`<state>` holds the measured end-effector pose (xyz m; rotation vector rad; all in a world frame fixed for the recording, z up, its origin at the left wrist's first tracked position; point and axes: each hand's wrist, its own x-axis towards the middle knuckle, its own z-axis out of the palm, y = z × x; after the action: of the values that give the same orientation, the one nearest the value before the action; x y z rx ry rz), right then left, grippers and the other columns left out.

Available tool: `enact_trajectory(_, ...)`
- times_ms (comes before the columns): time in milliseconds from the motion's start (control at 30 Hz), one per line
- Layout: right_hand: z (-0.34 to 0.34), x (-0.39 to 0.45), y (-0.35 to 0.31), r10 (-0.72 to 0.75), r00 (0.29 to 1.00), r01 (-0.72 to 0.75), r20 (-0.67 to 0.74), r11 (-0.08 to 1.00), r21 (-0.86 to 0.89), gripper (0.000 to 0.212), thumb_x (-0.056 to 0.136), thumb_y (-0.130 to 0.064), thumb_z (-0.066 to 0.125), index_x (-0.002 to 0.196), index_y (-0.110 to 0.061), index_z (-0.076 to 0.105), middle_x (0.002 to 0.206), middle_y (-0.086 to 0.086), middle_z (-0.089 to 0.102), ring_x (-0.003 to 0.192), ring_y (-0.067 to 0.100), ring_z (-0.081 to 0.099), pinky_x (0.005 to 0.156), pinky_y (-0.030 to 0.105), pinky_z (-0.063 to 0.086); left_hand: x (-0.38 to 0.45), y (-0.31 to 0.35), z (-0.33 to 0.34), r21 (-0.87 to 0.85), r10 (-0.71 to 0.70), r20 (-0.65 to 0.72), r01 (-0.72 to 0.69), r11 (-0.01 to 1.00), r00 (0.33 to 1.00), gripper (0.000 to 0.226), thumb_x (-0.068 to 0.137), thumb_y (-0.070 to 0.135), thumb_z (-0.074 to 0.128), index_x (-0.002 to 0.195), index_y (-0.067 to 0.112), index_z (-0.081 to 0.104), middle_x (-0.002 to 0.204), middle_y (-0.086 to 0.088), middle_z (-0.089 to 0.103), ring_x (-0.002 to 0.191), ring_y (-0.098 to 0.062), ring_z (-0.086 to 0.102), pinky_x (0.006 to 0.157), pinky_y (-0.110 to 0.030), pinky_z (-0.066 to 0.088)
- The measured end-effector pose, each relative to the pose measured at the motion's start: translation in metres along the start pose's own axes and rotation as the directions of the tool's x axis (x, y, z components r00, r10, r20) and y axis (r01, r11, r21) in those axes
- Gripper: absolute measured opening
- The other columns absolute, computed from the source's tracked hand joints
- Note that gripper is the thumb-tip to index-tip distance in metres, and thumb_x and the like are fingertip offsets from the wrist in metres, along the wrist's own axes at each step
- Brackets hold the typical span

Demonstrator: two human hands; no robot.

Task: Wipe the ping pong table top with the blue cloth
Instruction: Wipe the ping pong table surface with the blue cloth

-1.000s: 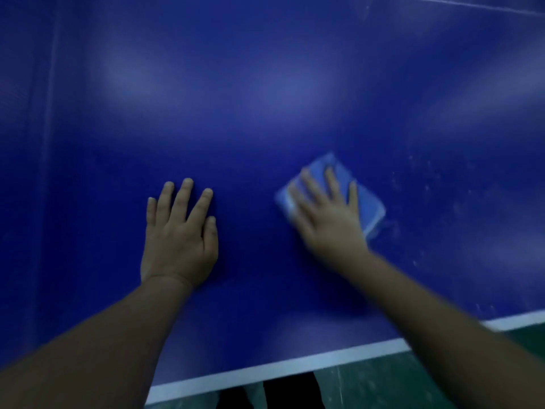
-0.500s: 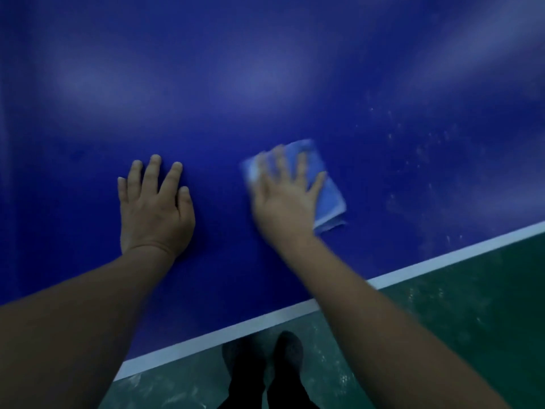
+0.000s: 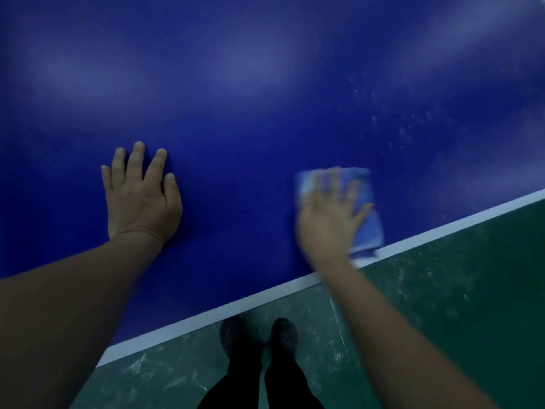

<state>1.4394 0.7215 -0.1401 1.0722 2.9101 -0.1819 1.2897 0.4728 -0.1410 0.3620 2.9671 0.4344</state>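
Note:
The dark blue ping pong table top [image 3: 265,113] fills most of the view, with a white line [image 3: 206,315] along its near edge. A folded light blue cloth [image 3: 367,219] lies flat on the table right at that edge. My right hand [image 3: 330,214] presses down on the cloth with fingers spread and straight; it is blurred by motion. My left hand [image 3: 138,196] rests flat on the table to the left, fingers straight, holding nothing.
Pale dust specks [image 3: 407,125] dot the table surface up and right of the cloth. Below the edge is a green floor [image 3: 457,305] with scuff marks. My two dark shoes [image 3: 259,338] stand just under the table edge.
My right hand has slid the cloth rightward and toward me, down to the white edge line. The view has tilted and shows more floor. My left hand stays planted.

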Motion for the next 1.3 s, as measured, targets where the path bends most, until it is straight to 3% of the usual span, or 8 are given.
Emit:
enact_trajectory(133, 0.008, -0.055, -0.011, -0.587, 0.795, 0.588, 0.152, 0.808, 0.039, 0.049, 0.104, -0.051, 0.028, 0.152, -0.041, 0.033, 0.163, -0.007, 0.026, 0.153, 0.033, 0.014, 0.117, 0.068, 0.004, 0.0, -0.002, 0.001, -0.005, 0.003, -0.007, -0.003, 1.0, 1.0, 0.052, 0.104, 0.038, 0.03, 0.153, 0.022, 0.031, 0.164, -0.008, 0.017, 0.151, -0.031, 0.005, 0.123, -0.051, -0.002)
enact_trajectory(267, -0.017, 0.043, 0.085, -0.052, 0.993, 0.058, 0.11, 0.997, -0.058, 0.053, 0.104, -0.054, 0.022, 0.156, -0.044, 0.02, 0.167, -0.01, 0.011, 0.154, 0.029, 0.003, 0.118, 0.067, 0.002, 0.002, -0.003, 0.002, 0.006, 0.002, -0.002, -0.002, 1.0, 1.0, 0.057, 0.101, 0.044, 0.024, 0.153, 0.022, 0.031, 0.163, -0.008, 0.018, 0.151, -0.031, 0.006, 0.122, -0.05, -0.001)
enact_trajectory(367, -0.028, 0.07, 0.099, 0.252, 0.961, -0.258, 0.115, 0.965, 0.04, 0.054, 0.105, -0.051, 0.013, 0.158, -0.041, 0.008, 0.168, -0.008, 0.0, 0.154, 0.03, -0.005, 0.117, 0.068, 0.0, 0.002, -0.004, 0.003, 0.013, 0.006, -0.011, -0.006, 1.0, 1.0, 0.058, 0.099, 0.045, 0.023, 0.153, 0.023, 0.031, 0.163, -0.009, 0.019, 0.151, -0.031, 0.006, 0.122, -0.05, -0.001)
enact_trajectory(467, -0.007, 0.01, 0.041, -0.078, 0.989, 0.079, 0.126, 0.997, -0.009, 0.056, 0.102, -0.048, 0.016, 0.157, -0.038, 0.019, 0.168, -0.004, 0.01, 0.153, 0.034, 0.005, 0.117, 0.066, 0.005, 0.002, -0.003, 0.001, 0.009, 0.005, -0.006, -0.005, 1.0, 1.0, 0.06, 0.098, 0.046, 0.022, 0.153, 0.022, 0.031, 0.163, -0.009, 0.02, 0.151, -0.031, 0.006, 0.122, -0.05, -0.001)
enact_trajectory(567, -0.007, -0.023, 0.037, -0.493, 0.826, 0.519, 0.274, 0.854, -0.026, 0.051, 0.104, -0.058, 0.014, 0.154, -0.048, 0.019, 0.166, -0.013, 0.013, 0.153, 0.027, 0.009, 0.115, 0.055, 0.008, 0.002, -0.003, 0.001, 0.016, 0.004, -0.003, -0.004, 1.0, 1.0, 0.061, 0.098, 0.046, 0.022, 0.153, 0.022, 0.032, 0.163, -0.009, 0.02, 0.151, -0.031, 0.006, 0.122, -0.05, 0.0)
enact_trajectory(767, -0.022, 0.059, 0.083, -0.234, 0.954, 0.255, 0.185, 0.962, -0.096, 0.065, 0.097, -0.061, 0.001, 0.157, -0.041, 0.016, 0.167, -0.014, 0.005, 0.154, 0.027, -0.004, 0.12, 0.058, 0.0, 0.002, -0.003, 0.002, 0.011, -0.001, -0.004, 0.001, 1.0, 1.0, 0.061, 0.097, 0.046, 0.022, 0.153, 0.023, 0.032, 0.163, -0.008, 0.021, 0.151, -0.03, 0.006, 0.123, -0.049, 0.0)
enact_trajectory(1000, -0.019, 0.063, 0.082, -0.669, 0.697, 0.697, 0.258, 0.717, -0.02, 0.051, 0.107, -0.054, 0.015, 0.156, -0.044, 0.019, 0.167, -0.012, 0.012, 0.155, 0.029, 0.004, 0.119, 0.063, 0.004, 0.002, -0.001, 0.001, 0.041, 0.0, 0.014, -0.001, 0.999, 1.0, 0.064, 0.097, 0.047, 0.02, 0.154, 0.021, 0.032, 0.162, -0.01, 0.022, 0.151, -0.03, 0.006, 0.122, -0.049, 0.0)
enact_trajectory(1300, -0.028, 0.197, 0.045, -0.802, 0.538, 0.828, 0.261, 0.56, 0.014, 0.049, 0.106, -0.051, 0.018, 0.154, -0.043, 0.022, 0.165, -0.013, 0.013, 0.154, 0.025, 0.005, 0.121, 0.06, 0.005, 0.012, 0.015, -0.011, 0.054, -0.031, -0.011, 0.032, 0.998, 0.999, 0.064, 0.093, 0.045, 0.028, 0.142, 0.009, 0.051, 0.152, -0.019, 0.039, 0.144, -0.038, 0.028, 0.118, -0.059, 0.015)
